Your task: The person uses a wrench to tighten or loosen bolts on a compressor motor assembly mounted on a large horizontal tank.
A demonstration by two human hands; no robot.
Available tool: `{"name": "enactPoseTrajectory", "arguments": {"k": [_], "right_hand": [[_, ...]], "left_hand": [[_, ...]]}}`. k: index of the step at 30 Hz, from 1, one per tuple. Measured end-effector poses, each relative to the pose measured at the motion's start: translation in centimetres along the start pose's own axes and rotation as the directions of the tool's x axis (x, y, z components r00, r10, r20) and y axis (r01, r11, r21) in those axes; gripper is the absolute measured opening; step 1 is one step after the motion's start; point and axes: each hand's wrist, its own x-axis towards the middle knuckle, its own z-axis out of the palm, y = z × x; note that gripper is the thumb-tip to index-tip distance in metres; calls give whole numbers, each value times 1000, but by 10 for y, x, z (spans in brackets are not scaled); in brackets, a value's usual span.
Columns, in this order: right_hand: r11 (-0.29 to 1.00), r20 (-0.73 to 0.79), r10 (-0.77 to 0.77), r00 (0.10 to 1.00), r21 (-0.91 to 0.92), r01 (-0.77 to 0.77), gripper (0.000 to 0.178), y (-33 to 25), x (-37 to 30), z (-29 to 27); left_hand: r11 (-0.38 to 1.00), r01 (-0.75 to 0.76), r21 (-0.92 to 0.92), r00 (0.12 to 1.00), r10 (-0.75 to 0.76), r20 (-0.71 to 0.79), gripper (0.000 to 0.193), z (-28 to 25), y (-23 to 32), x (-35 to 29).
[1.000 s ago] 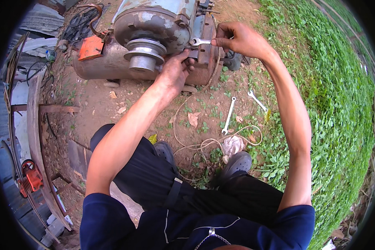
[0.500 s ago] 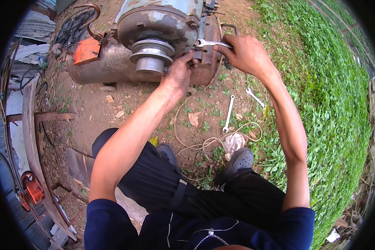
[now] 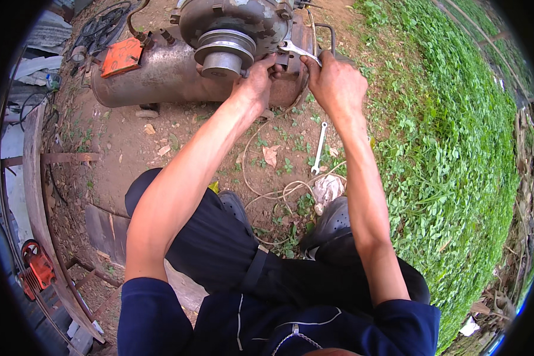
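Observation:
My right hand (image 3: 338, 86) is closed round the handle of a steel wrench (image 3: 298, 51). The wrench's open jaw is up against the mounting area at the lower right of a worn grey-brown motor (image 3: 234, 21). Just left of it, my left hand (image 3: 256, 88) reaches under the motor with curled fingers. Its fingertips are partly hidden by the bracket, so what they grip cannot be made out. A silver double-groove pulley (image 3: 225, 50) sticks out of the motor toward me, beside my left hand. Beneath lies a rusty cylindrical tank (image 3: 160, 77).
Another wrench (image 3: 319, 148) lies on the dirt, near a looped thin hose (image 3: 279, 193) and a crumpled pale cloth (image 3: 327, 190). An orange plate (image 3: 121, 57) is on the tank's left end. Far left are a wooden plank (image 3: 44, 202) and an orange machine (image 3: 37, 267). Grass (image 3: 451, 160) grows on the right.
My right hand has moved toward me and the wrench handle has tilted down with it. My right forearm now covers the second wrench on the ground. The whole view has shifted slightly.

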Motion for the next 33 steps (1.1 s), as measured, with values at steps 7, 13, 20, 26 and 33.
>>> {"name": "enactPoseTrajectory", "arguments": {"k": [7, 13, 20, 26, 33], "right_hand": [[890, 54, 356, 933, 285, -356, 29, -58, -51, -1], [926, 164, 154, 974, 319, -200, 28, -23, -36, -26], [932, 151, -106, 983, 359, 45, 36, 67, 29, -38], [815, 112, -425, 898, 479, 326, 36, 70, 82, -19], [781, 194, -527, 828, 494, 381, 37, 69, 96, -10]], "left_hand": [[989, 80, 125, 995, -86, 42, 10, -11, 5, 5], [989, 50, 142, 999, -51, 3, 7, -3, 12, -7], [991, 34, 129, 992, -17, -128, 8, 22, 10, -21], [985, 31, 172, 990, -6, -142, 10, 22, 11, -19], [974, 29, 224, 982, 14, -189, 8, 23, 11, -16]]}}
